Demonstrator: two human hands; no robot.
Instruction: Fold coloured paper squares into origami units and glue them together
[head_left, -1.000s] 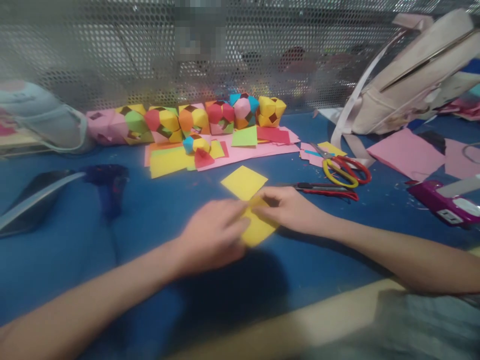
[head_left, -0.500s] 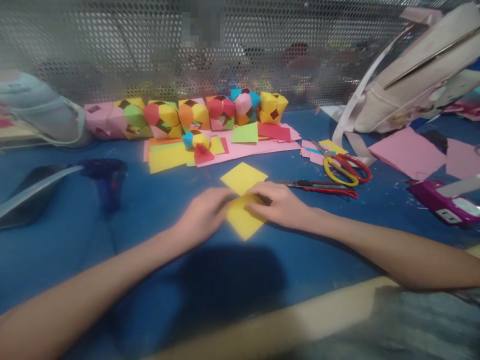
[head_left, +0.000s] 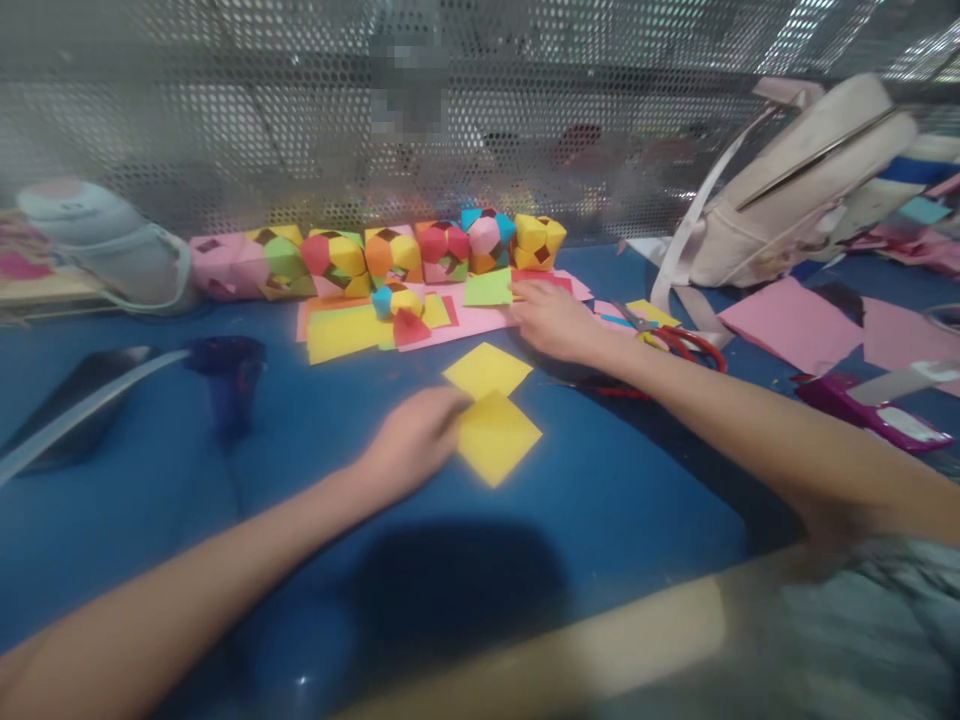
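Two yellow paper squares lie corner to corner on the blue table. The far yellow square [head_left: 487, 370] is partly covered by the near yellow square [head_left: 499, 440]. My left hand [head_left: 420, 435] is closed on the near square's left corner. Farther off, my right hand [head_left: 553, 318] reaches over the stack of coloured sheets. Its fingers are curled at the right edge of a green paper square [head_left: 487, 288], with a red sheet [head_left: 541, 276] partly hidden beneath the hand. In front of the paper row sits a small multicoloured paper ball [head_left: 401, 308].
Several folded paper balls [head_left: 394, 255] line the back by a perforated metal panel [head_left: 300, 130]. Scissors [head_left: 675, 340] lie under my right forearm, partly hidden. A glue gun [head_left: 225, 370] is at left, a purple tool [head_left: 862, 410] at right, and a pale bag [head_left: 795, 180] behind.
My right hand has left the yellow squares and moved forward to the green paper. My left hand stays at the yellow squares' left side. The camera view has tilted up slightly.
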